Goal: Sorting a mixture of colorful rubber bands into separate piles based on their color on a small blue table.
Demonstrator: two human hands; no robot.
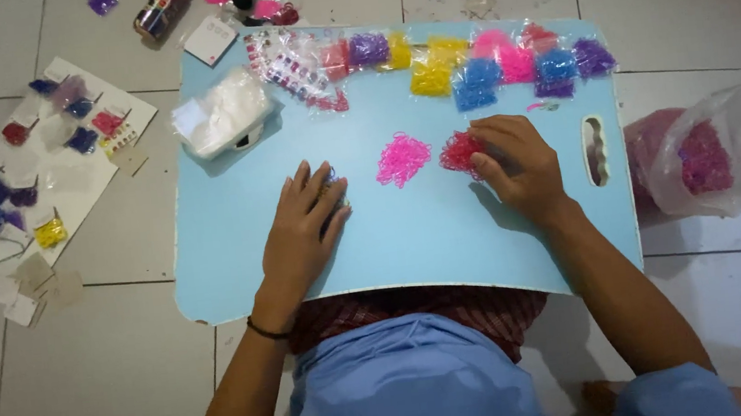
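Pale grey floor tiles (85,375) are seen all around a light blue lap bench with rounded corners (411,240), over which both bare hands are held.

The right hand (520,163) is laid at the bench's middle right, its fingers (493,135) curled together and pinched on a small heap of red loop bands (458,151), which is partly covered by them. The left hand (307,228) is pressed palm down at the middle left, its fingers (318,190) straight and slightly spread; something small and dark is just glimpsed under the fingertips, but what it is cannot be told. A thin dark band (266,331) is worn on the left wrist.

Between the two hands, touched by neither, a loose heap of bright pink loop bands (402,159) is spread on the bench. Along the far edge, a row of small clear bags of purple, yellow, pink and blue bands (484,66) is lined up, and a crumpled white plastic bag (227,113) is set at the far left corner. A wavy handle slot (596,150) is cut into the right side.

On the floor to the right, a clear plastic bag of dark pink bands (704,154) is placed. To the left, a white sheet with small coloured packets (35,161) is spread out.
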